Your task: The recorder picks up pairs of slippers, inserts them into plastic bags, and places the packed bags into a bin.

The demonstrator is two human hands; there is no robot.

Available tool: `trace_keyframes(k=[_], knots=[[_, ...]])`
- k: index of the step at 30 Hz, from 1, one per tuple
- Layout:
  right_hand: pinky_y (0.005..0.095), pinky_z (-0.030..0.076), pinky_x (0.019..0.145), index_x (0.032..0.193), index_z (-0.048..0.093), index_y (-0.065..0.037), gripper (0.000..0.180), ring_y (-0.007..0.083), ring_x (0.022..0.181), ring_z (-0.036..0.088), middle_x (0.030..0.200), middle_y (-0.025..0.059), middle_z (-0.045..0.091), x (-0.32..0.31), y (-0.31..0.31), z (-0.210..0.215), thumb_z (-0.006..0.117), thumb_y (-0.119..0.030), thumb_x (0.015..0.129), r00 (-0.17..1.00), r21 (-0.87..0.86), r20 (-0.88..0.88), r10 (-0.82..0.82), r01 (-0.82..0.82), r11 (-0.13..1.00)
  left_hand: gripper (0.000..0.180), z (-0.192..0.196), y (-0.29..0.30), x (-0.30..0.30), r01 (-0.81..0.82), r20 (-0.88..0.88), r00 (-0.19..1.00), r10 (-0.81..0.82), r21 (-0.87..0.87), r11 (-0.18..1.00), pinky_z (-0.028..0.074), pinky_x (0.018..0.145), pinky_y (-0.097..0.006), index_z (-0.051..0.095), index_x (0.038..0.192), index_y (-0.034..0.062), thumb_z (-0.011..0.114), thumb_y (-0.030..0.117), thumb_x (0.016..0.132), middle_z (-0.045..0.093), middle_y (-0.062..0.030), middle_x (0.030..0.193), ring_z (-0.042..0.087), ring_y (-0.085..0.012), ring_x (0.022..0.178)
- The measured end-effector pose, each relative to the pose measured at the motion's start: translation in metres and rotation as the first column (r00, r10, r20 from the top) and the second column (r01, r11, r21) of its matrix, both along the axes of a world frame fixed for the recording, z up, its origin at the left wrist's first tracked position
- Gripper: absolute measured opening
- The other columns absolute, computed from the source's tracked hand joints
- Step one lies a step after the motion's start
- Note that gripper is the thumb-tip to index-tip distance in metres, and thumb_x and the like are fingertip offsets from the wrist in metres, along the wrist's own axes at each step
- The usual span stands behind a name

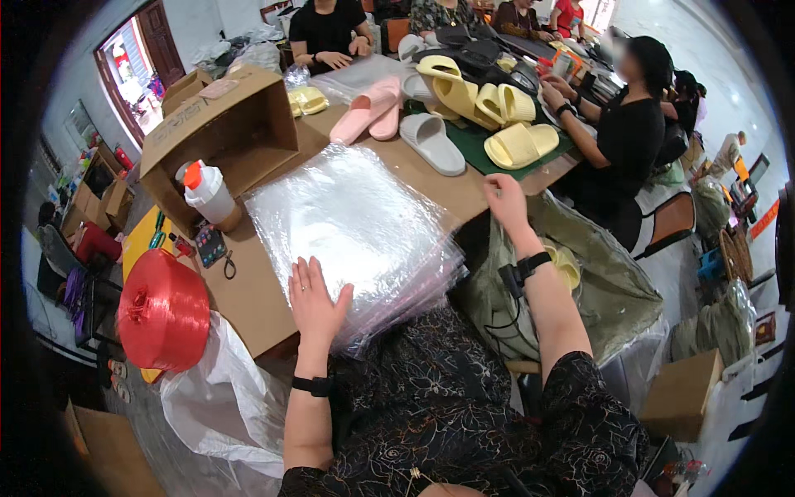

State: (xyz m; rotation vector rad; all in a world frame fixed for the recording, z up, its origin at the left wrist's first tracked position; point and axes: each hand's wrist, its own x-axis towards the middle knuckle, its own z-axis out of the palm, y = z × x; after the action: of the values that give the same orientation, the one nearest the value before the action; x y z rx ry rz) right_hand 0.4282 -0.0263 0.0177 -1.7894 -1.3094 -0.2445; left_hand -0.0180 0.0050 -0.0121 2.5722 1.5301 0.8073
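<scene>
A stack of clear plastic bags (352, 215) lies on the cardboard-covered table in front of me, its edges fanned out toward my lap. My left hand (319, 300) rests flat on the near left part of the stack, fingers stretched. Beyond the stack's right side, my right hand (505, 203) is raised by the table edge with its fingers curled in; nothing shows between them. Just past it lie a yellow slipper (522, 147) and a grey slipper (432, 145). Below my right forearm hangs an open olive sack (609, 311) with yellow slippers (563, 267) inside.
On the left are an open cardboard box (219, 124), an orange-capped bottle (207, 192), a phone (210, 245) and a red twine roll (164, 311). Pink slippers (368, 109) and more yellow ones lie farther back. A person in black (621, 124) works at the right.
</scene>
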Motion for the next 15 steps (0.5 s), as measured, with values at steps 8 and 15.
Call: trace_keyframes(k=[8,15], knots=[[0.0473,0.042,0.102,0.126,0.053,-0.002,0.051,0.0408,0.120,0.049,0.129,0.0238,0.054,0.027,0.083,0.017,0.071,-0.023,0.083,0.964,0.070,0.140,-0.228,0.220,0.973,0.089,-0.005,0.000,-0.001,-0.005,0.018,1.000,0.005,0.010,1.000,0.021,0.118,-0.052,0.034,0.148,-0.0037,0.067,0.049,0.085,0.033,-0.0319,0.152,0.029,-0.0447,0.143],[0.0439,0.041,0.108,0.142,0.041,0.006,0.080,0.0405,0.133,0.046,0.140,0.0285,0.049,0.153,0.071,0.008,0.073,-0.036,0.082,0.817,-0.148,0.017,-0.577,0.572,0.806,0.087,0.001,0.001,0.001,0.013,0.023,1.000,-0.013,-0.023,1.000,0.020,0.118,-0.052,0.034,0.148,-0.0039,0.066,0.048,0.086,0.032,-0.0322,0.152,0.028,-0.0451,0.144]])
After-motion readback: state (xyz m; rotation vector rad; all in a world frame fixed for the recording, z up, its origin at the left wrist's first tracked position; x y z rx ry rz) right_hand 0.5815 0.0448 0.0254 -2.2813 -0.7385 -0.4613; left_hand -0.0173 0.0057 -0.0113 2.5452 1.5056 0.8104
